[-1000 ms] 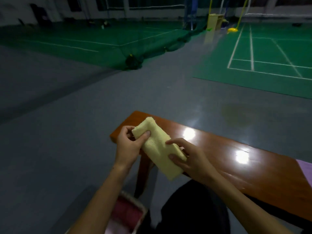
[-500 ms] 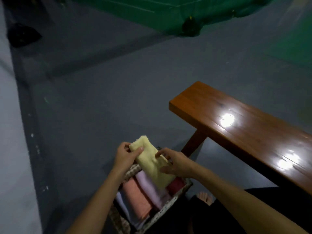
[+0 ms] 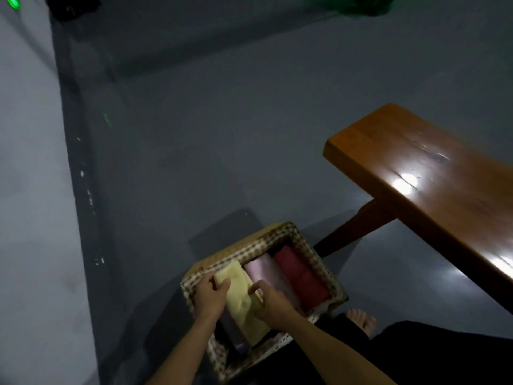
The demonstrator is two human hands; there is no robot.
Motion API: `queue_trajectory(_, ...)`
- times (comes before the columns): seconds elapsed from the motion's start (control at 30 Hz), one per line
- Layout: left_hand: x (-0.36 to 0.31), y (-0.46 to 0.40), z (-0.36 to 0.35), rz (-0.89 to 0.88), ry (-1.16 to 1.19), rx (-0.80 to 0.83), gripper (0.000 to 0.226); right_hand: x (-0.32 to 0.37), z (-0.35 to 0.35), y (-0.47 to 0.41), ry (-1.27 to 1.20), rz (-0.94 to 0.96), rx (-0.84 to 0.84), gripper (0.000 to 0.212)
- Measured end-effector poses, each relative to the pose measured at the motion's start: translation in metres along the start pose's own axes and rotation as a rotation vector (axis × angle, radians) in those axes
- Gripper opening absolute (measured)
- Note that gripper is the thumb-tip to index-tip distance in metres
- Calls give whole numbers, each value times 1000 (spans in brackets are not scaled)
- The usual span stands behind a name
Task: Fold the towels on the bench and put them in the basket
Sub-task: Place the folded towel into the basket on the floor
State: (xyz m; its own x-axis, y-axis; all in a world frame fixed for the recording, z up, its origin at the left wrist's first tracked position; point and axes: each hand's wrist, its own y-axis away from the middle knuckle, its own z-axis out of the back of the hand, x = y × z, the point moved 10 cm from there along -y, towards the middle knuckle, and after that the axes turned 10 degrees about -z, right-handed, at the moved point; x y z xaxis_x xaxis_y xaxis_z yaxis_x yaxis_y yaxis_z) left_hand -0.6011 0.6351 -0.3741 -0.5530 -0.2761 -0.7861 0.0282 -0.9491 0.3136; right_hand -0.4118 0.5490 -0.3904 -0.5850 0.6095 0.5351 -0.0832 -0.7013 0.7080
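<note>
Two hands work inside the rectangular wicker basket with a checked cloth lining (image 3: 251, 247), which sits on the grey floor (image 3: 222, 134) just off the end of the glossy brown wooden worktop (image 3: 416, 173). The left hand (image 3: 209, 295) curls over the far left end of the folded pale yellow terry towel (image 3: 244, 307), thumb across its top; the right hand (image 3: 270, 301) pinches its right edge, fingers bent around the cloth. That towel lies along the basket's left side, partly sunk between the wall and its neighbours.

Soft and light, it will likely sag and come unfolded if lifted by a single corner — holding both long edges, as now, should keep the layers together while it is pressed down. It seems neither slippery nor fragile.

Counted in the basket: one yellow towel, one folded pale lilac towel (image 3: 266, 270) touching it, one folded dark red towel (image 3: 299, 276) along the right wall, and a dim greyish one (image 3: 236, 334) beneath, hard to make out — four in all. No towel shows on the visible stretch of worktop.
</note>
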Motion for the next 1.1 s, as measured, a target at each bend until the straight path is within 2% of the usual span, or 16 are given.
queue_trajectory(0.17,33,9,-19,76,53,-88,32,-17,-25,-24,-109,-21,-48,32)
queue_trajectory(0.47,57,6,-32,96,-108,-83,36,-39,-53,-44,-147,-54,-20,33)
queue_trajectory(0.83,26,20,-18,15,-88,-81,50,-26,-19,-24,11,11,-29,35)
queue_trajectory(0.97,4,29,-3,-39,-118,-101,39,-14,3,-10,51,19,-29,36)
queue_trajectory(1.1,-35,37,1,-166,-84,-76,29,1,35,13,26,52,-64,37)
